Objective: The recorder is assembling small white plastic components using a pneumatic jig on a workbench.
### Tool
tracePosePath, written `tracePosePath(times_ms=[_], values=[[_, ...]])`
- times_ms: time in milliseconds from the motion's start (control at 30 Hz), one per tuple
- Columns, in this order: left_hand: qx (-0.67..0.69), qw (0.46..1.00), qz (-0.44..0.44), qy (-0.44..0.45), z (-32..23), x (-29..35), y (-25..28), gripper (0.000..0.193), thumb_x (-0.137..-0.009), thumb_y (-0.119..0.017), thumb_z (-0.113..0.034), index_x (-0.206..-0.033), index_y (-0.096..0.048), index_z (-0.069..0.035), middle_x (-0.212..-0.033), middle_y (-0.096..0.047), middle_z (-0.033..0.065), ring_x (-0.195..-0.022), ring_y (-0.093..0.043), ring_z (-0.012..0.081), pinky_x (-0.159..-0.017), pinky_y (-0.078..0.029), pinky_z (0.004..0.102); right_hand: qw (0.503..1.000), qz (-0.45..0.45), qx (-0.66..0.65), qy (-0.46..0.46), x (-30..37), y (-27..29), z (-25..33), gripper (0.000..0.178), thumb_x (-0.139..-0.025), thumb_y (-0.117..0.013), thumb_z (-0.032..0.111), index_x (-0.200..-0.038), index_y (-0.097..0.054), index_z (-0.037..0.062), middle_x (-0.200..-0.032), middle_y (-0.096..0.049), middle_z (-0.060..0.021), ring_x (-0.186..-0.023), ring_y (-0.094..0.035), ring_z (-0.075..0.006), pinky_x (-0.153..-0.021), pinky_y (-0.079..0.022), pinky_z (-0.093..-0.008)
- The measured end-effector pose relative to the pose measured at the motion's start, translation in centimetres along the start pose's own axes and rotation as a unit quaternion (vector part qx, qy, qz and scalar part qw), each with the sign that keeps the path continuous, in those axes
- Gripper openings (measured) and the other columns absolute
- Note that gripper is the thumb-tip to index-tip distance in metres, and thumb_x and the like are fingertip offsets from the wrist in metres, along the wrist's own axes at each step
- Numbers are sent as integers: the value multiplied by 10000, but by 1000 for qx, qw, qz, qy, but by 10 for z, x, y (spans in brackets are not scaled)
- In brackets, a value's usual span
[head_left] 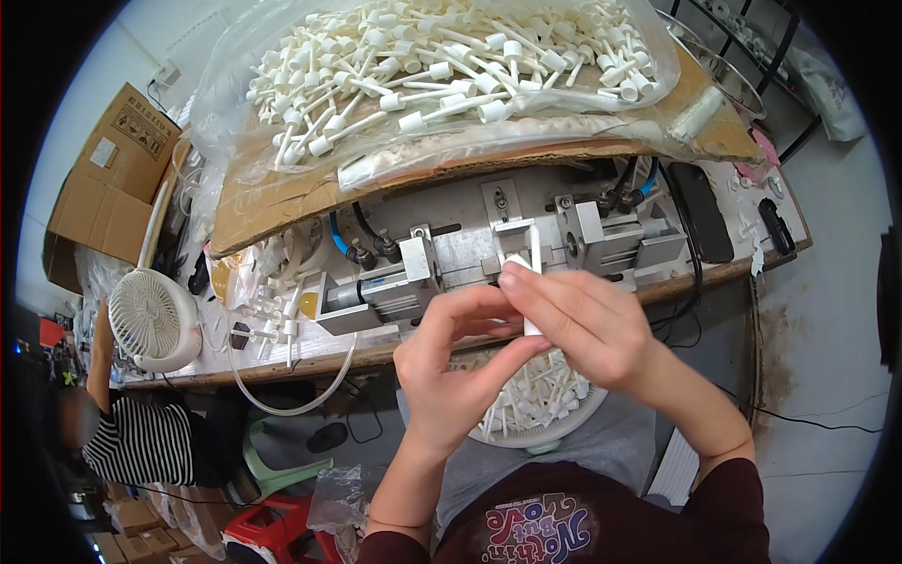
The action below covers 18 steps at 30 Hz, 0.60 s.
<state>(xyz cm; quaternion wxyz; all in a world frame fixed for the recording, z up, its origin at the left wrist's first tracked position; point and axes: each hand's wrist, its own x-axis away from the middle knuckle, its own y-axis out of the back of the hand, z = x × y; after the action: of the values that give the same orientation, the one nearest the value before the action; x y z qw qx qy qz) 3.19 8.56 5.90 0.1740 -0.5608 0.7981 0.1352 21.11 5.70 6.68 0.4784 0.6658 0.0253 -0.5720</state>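
Piece (pixel 532 327), white plastic, is sitting between left hand (pixel 442 371) and right hand (pixel 594 329), fingers of both clamping it, long axis pointing roughly toward metal fixture (pixel 467 274) beyond.

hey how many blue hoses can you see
2: the left blue hose by the left metal cylinder, and the right blue hose by the right metal cylinder. Others may be hidden under the cardboard.

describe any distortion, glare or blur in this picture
Head view: fisheye curves the cardboard sheet's front edge; head view: black vignette rings the corners; head view: pale shine streaks the clear plastic bag; head view: left hand and right hand look fairly sharp.
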Motion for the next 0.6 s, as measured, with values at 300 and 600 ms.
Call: tracePosePath(times_ms=[300,600], values=[[-222,967,66,-104,-1,13,1,391,-722,-825,49,-1097,-718,17,-1019,-662,110,-891,-688,172,-747,-608,274,964,-39,-121,-235,25,-1,18,351,-824,-671,-46,-1175,-679,-33,-1118,-714,-175,-894,-720,-276,-735,-580,-324],[-353,915,83,-175,14,11,2,342,-726,-830,-76,-1051,-742,-14,-1179,-706,130,-790,-705,208,-683,-558,302,819,-59,-273,-500,33,8,22,86,-850,-759,38,-912,-717,-5,-834,-727,-47,-721,-688,-78,-614,-542,-219]])
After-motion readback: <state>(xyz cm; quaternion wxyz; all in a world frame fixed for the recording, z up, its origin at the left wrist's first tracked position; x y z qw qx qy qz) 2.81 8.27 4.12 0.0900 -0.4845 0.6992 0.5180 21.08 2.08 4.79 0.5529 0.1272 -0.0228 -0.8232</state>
